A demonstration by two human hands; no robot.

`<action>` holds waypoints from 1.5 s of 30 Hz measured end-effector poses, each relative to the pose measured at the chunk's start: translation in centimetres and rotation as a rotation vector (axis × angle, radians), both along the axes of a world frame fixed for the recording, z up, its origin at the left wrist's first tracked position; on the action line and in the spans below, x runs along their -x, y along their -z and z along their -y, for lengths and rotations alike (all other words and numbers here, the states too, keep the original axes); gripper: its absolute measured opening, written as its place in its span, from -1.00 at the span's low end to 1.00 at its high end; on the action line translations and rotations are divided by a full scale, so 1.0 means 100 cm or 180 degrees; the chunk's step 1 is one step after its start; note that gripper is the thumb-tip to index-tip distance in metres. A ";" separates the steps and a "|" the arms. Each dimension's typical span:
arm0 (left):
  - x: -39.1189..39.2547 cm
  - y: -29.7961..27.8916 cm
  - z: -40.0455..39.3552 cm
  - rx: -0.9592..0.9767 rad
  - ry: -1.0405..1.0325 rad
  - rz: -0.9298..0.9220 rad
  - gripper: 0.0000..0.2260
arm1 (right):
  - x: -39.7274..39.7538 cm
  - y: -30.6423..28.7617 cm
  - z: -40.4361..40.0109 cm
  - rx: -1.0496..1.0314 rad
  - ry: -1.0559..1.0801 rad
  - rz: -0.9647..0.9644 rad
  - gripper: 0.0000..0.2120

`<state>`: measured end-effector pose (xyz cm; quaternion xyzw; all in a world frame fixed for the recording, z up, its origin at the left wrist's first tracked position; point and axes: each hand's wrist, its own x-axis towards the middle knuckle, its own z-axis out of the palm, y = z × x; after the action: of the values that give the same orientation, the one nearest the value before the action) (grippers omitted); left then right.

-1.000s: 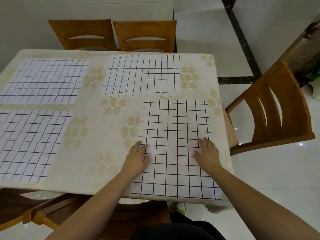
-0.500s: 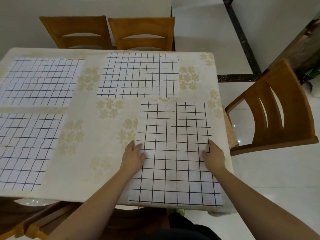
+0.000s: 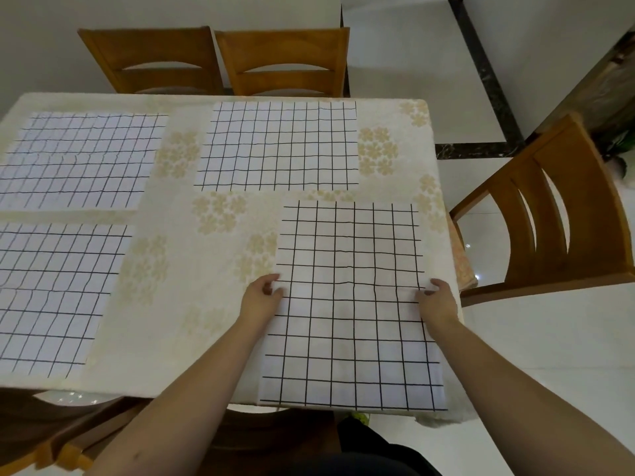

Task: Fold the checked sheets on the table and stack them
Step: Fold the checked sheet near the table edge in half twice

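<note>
Several white sheets with black checks lie flat on the table (image 3: 213,304). The nearest sheet (image 3: 350,304) lies at the front right, its near end reaching the table's front edge. My left hand (image 3: 263,295) pinches its left edge about halfway along. My right hand (image 3: 438,298) pinches its right edge at the same height, and a faint crease runs across between them. A second sheet (image 3: 278,146) lies behind it, a third (image 3: 79,159) at the far left and a fourth (image 3: 51,297) at the near left.
The table wears a cream cloth with pale flower prints. Two wooden chairs (image 3: 220,60) stand at the far side and another chair (image 3: 556,214) at the right end. A chair back (image 3: 68,438) shows below the front edge. Glossy white floor lies to the right.
Both hands slid outward from resting flat on the nearest sheet to its left and right edges, where their fingers now curl onto the edges. The sheets lie as before.
</note>
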<state>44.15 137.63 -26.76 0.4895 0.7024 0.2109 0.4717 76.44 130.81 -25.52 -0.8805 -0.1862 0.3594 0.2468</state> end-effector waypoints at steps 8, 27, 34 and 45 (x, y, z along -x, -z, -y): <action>0.005 -0.003 -0.002 0.0263 -0.0250 0.0389 -0.79 | -0.008 -0.015 -0.004 0.0033 -0.0140 -0.0459 -0.44; 0.058 -0.085 -0.009 -0.0743 0.0142 0.0565 -0.80 | -0.008 -0.092 0.013 -0.1525 -0.0543 -0.1122 -0.70; 0.083 -0.126 -0.009 -0.1334 0.0765 -0.0724 -0.87 | 0.000 -0.127 0.007 -0.1328 -0.1633 0.0506 -0.77; 0.112 -0.182 -0.020 -0.2797 0.0598 -0.0816 -0.88 | 0.029 -0.169 -0.008 -0.1993 -0.2074 0.1954 -0.88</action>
<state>32.92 139.61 -8.57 0.7265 0.5517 0.3826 0.1461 73.58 131.66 -8.65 -0.7261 -0.6110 0.0711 0.3073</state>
